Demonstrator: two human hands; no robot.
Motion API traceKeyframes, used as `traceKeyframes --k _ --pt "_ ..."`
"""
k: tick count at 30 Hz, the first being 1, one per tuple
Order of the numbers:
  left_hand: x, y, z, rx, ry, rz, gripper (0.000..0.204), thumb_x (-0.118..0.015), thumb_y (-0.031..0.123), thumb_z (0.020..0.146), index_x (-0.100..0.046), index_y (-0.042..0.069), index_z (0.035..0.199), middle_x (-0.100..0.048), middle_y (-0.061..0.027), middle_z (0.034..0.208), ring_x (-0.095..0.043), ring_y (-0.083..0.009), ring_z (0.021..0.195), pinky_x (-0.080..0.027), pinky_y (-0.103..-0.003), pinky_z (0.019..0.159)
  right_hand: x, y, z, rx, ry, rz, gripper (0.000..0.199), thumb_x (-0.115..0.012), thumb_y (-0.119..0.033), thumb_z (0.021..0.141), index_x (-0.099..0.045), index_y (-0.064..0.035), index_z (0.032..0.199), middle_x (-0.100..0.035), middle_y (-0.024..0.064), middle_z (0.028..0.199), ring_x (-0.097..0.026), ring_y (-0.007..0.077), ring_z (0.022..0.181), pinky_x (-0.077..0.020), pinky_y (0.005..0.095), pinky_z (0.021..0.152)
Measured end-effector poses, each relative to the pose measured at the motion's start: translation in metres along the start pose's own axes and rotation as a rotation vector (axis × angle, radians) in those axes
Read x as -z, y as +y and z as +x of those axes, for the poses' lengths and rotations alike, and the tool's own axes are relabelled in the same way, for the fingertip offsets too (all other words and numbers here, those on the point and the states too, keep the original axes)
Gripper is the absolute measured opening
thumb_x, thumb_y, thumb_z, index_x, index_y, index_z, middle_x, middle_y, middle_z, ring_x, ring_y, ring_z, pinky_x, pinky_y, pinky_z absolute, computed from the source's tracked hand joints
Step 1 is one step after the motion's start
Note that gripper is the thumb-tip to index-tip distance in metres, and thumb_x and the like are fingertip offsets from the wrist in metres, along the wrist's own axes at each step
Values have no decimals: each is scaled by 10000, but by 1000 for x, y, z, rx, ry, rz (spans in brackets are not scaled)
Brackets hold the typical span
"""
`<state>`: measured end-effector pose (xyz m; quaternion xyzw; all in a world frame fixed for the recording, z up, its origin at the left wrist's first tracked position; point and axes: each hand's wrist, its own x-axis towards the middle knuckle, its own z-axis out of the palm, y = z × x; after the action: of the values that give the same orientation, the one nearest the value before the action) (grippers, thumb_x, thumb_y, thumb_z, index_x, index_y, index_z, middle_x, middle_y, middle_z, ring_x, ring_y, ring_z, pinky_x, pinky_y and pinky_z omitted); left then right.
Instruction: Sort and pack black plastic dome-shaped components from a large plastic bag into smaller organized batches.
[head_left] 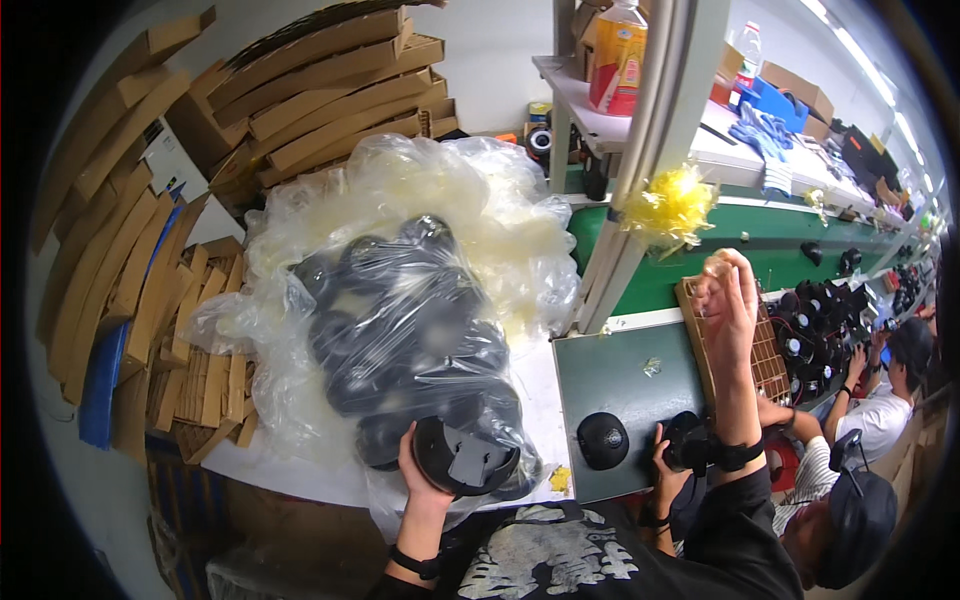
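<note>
My left hand [424, 477] grips a black rounded housing [465, 456] with a grey flat inner face, close to the front of the white table. Right behind it lies a clear plastic bag [425, 330] with several black domes inside. My right hand [733, 300] is raised at the right, its fingers curled together; what they hold, if anything, is too small to make out. Just above and left of that hand, a tuft of yellow and clear film scraps [672, 205] clings to the shelf post [640, 130]. A loose black dome [603, 441] rests on the dark green mat [630, 375].
Crumpled clear bags [500, 190] spread over the table's back. Cardboard dividers [330, 90] are stacked at the left and back. At my right, a co-worker's hand [668, 475] holds a black round part [686, 441]. A gridded brown tray [768, 350] stands by the green conveyor [650, 270].
</note>
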<state>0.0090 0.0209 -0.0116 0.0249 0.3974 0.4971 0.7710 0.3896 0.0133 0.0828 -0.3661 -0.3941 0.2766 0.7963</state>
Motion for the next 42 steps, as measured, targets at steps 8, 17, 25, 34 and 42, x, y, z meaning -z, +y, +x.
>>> traceKeyframes --k 8,17,25,34,42 --pt "1 -1 -5 35 -60 29 383 -515 451 852 -656 106 941 -668 -52 928 -637 -244 882 -517 -408 796 -15 -10 37 -58 1 -249 213 -591 -120 921 -578 -35 1116 -630 67 824 -548 82 597 -414 187 495" --pt "7 2 -6 28 -53 -5 377 -509 440 858 -656 109 968 -667 -56 941 -633 -248 895 -510 -410 819 -13 0 58 201 158 -835 145 -682 -100 846 -616 -17 944 -639 32 627 -546 35 512 -402 185 435" --pt "6 -3 3 141 -93 -40 406 -435 424 907 -620 120 1104 -640 -90 1070 -606 -280 1010 -481 -452 887 -13 11 0 407 81 -937 292 -658 -92 837 -425 -35 670 -409 19 610 -411 95 561 -367 253 522" --pt "-6 -46 -15 201 -296 147 504 -390 452 979 -477 70 1296 -519 -80 1301 -497 -211 1198 -367 -413 1038 -71 33 -133 -761 -1092 -714 922 -849 -385 611 -410 88 1269 -588 269 1115 -593 341 1057 -461 357 915" --pt "107 -51 0 -72 -385 1145 272 -510 128 955 -502 12 1200 -633 -129 1077 -630 -200 945 -495 -320 852 42 66 -81 -807 -1114 -877 900 -853 -406 599 -481 106 1239 -616 238 1104 -614 283 1014 -468 337 913"
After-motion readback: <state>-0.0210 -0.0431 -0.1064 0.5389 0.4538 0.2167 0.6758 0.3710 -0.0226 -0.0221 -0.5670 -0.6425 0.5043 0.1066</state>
